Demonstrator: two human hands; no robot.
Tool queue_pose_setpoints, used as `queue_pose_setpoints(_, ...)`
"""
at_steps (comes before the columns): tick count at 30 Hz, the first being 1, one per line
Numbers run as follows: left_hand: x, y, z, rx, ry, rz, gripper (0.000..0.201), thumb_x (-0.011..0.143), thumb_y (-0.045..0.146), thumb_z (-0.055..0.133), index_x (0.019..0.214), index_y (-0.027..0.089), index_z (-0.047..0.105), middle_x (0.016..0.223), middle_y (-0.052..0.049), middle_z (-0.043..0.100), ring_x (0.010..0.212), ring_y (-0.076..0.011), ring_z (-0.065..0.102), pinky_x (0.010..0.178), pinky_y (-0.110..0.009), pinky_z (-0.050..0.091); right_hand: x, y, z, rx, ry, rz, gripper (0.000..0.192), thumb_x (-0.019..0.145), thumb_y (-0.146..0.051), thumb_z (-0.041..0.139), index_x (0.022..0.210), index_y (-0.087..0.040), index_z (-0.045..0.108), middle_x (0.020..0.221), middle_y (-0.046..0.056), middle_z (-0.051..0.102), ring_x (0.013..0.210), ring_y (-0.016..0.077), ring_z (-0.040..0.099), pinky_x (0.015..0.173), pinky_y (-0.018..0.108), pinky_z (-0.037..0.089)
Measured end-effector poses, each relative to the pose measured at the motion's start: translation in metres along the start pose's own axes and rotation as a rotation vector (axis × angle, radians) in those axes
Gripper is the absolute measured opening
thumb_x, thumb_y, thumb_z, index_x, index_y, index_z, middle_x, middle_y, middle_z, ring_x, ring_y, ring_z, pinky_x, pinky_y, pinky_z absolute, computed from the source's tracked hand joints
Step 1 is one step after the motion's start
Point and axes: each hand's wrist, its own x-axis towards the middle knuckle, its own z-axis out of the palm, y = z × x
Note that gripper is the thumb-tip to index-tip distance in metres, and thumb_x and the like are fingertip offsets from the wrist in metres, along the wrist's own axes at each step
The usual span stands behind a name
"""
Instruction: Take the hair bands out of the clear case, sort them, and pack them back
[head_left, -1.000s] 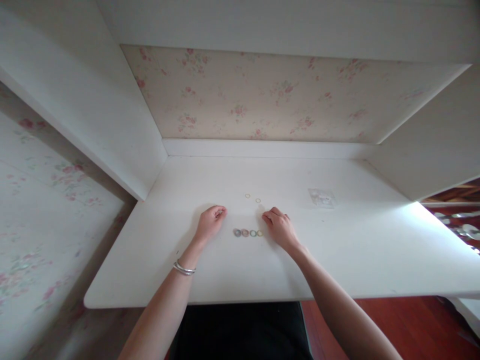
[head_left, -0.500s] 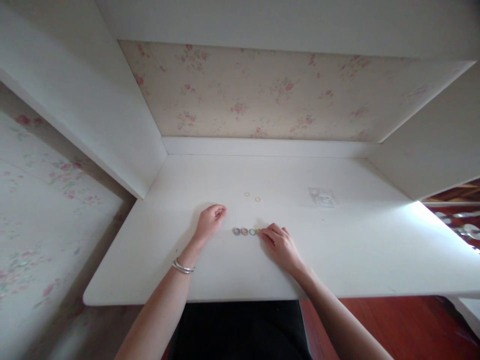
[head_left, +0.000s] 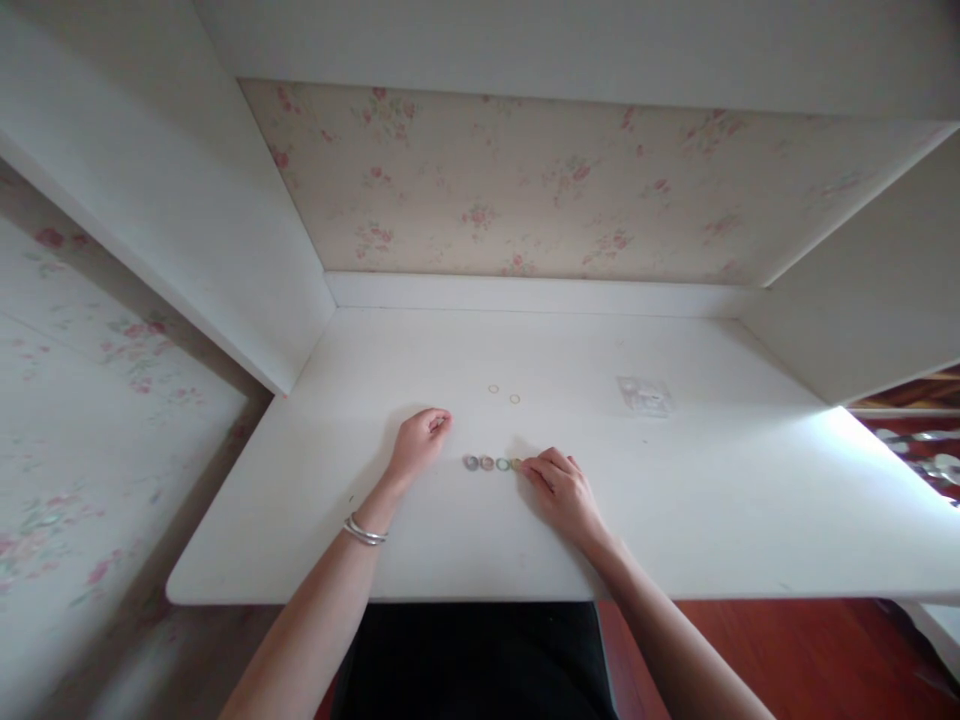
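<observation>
Head view shows your right hand [head_left: 564, 490] resting on the white tabletop [head_left: 675, 500], its fingertips [head_left: 529, 466] touching the right end of a short row of small rings [head_left: 491, 464]. The row runs left to right just in front of you, four rings side by side and touching or nearly so: a greyish one at the left, then a brownish one, a green one, and a yellowish one that sits right against your fingertips. Your right grip is drawn together at the tips on or against that last ring, but the rings are too small to tell whether you pinch it or only press on it. Your left hand [head_left: 420, 445] lies on the tabletop to the left of the row, near it but not touching, curled loosely with thumb and fingers together at the tips; you cannot tell whether anything is inside. A silver bangle [head_left: 365, 531] circles your left wrist. Farther back, beyond the row, two thin yellow rings [head_left: 504, 394] lie flat and apart from each other. Well to the right of them a small clear plastic bag [head_left: 643, 395] lies flat on the tabletop, away from both hands.
</observation>
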Motion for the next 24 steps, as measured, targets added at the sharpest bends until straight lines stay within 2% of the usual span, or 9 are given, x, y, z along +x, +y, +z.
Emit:
queue_pose_setpoints(4,0.009,0.016,0.005,0.170,-0.063,0.053,0.024,0.086,0.034,0.047,0.090,0.020,0.066,0.077,-0.002,0.067,0.068,-0.0134,0.060,0.066,-0.023,0.045,-0.003,0.003,-0.002,0.160,0.164,0.160,0.026,0.090,-0.036,0.045,0.088,-0.021,0.067,0.083,0.004,0.059,0.071,0.0137,0.056,0.065,0.026,0.043)
queue_pose_setpoints(8,0.027,0.042,0.021,0.326,-0.106,0.167,0.020,0.086,0.030,0.049,0.099,0.023,0.063,0.094,-0.002,0.065,0.077,-0.0143,0.060,0.073,-0.025,0.045,-0.003,0.006,-0.003,0.242,0.262,0.298,0.028,0.088,-0.041,0.048,0.087,-0.020,0.067,0.080,0.002,0.056,0.059,0.0108,0.049,0.056,0.024,0.041)
queue_pose_setpoints(12,0.048,0.061,0.041,0.485,-0.125,0.193,0.024,0.087,0.028,0.048,0.109,0.025,0.058,0.109,-0.003,0.059,0.090,-0.0161,0.059,0.077,-0.026,0.045,-0.002,0.008,-0.004,0.276,0.262,0.350,0.031,0.087,-0.044,0.047,0.086,-0.020,0.067,0.080,0.002,0.056,0.059,0.0103,0.048,0.057,0.024,0.040)
queue_pose_setpoints(18,0.064,0.064,0.051,0.638,-0.218,0.170,0.024,0.091,0.029,0.040,0.096,0.023,0.062,0.104,-0.005,0.056,0.086,-0.0169,0.060,0.073,-0.027,0.044,-0.002,0.011,-0.006,0.301,0.269,0.364,0.032,0.087,-0.044,0.046,0.086,-0.021,0.067,0.080,0.001,0.056,0.059,0.0102,0.049,0.059,0.024,0.041)
queue_pose_setpoints(24,0.055,0.061,0.044,0.651,-0.281,0.210,0.019,0.089,0.025,0.044,0.092,0.021,0.062,0.099,-0.006,0.056,0.080,-0.0158,0.060,0.071,-0.026,0.045,-0.002,0.014,-0.005,0.329,0.277,0.353,0.033,0.087,-0.045,0.045,0.087,-0.021,0.066,0.080,0.002,0.056,0.058,0.0113,0.048,0.057,0.025,0.041)
